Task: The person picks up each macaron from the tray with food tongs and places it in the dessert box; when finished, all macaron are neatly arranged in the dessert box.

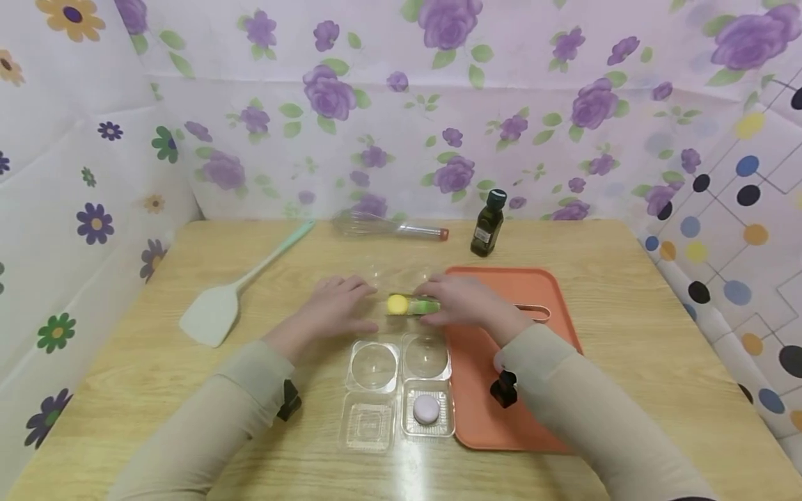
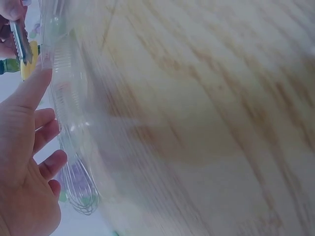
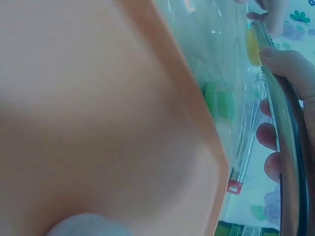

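Note:
My right hand (image 1: 464,299) grips metal tongs (image 3: 283,123), thumb on one side and fingers on the other. The tong tips are at a yellow macaron (image 1: 397,304), above a clear plastic package. A green piece (image 3: 220,101) shows through clear plastic beside it. My left hand (image 1: 338,306) is just left of the yellow macaron, fingers loosely bent and holding nothing. In the left wrist view its foremost fingertip is by the clear plastic (image 2: 61,73); I cannot tell whether they touch. A lavender macaron (image 1: 426,409) sits in a clear box (image 1: 446,426) nearer me.
An orange tray (image 1: 482,417) lies under my right forearm, with a pale round thing (image 3: 88,226) on it. Beside the lavender macaron's box lies another clear box (image 1: 367,422). At the back are a whisk (image 1: 401,227) and a dark bottle (image 1: 486,226); a spatula (image 1: 213,313) lies left.

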`<state>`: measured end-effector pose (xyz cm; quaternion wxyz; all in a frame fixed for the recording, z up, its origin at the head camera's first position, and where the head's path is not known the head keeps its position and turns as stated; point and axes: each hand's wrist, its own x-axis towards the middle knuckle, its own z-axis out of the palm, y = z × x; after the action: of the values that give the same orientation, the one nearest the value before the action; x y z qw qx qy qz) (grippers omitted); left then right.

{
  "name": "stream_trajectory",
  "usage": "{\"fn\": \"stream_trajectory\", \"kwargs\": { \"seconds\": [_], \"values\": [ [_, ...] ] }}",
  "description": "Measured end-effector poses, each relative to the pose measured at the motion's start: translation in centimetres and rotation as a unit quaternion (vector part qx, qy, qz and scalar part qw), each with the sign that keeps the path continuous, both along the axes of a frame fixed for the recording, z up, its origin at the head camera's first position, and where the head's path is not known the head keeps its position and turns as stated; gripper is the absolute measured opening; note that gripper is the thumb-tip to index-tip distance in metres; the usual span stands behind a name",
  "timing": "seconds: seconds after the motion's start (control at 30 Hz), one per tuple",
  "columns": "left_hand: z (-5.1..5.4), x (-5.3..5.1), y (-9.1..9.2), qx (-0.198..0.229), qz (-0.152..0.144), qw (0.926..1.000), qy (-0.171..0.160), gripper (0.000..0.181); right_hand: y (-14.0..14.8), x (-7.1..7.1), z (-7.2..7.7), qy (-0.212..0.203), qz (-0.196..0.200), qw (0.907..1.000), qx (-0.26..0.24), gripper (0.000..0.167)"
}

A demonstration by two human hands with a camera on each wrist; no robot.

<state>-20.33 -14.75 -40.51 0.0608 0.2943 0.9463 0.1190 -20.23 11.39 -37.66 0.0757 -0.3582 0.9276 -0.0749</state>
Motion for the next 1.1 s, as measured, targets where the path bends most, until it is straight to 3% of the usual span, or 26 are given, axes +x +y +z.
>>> {"fn": "stream_trajectory", "kwargs": {
  "seconds": [0.6, 1.1],
  "values": [
    [-0.1, -0.2, 0.2, 0.011, 0.008, 0.9999, -0.01, 0.075, -2.4, -0.8, 0.0, -0.033, -0.01, 0.9978, 0.056, 0.05],
    [0.4, 0.0, 0.4, 0.004, 0.004, 1.0, -0.001, 0.075, -3.3, -1.0, 0.1, -0.032, 0.006, 0.9978, 0.058, 0.046]
  ]
}}
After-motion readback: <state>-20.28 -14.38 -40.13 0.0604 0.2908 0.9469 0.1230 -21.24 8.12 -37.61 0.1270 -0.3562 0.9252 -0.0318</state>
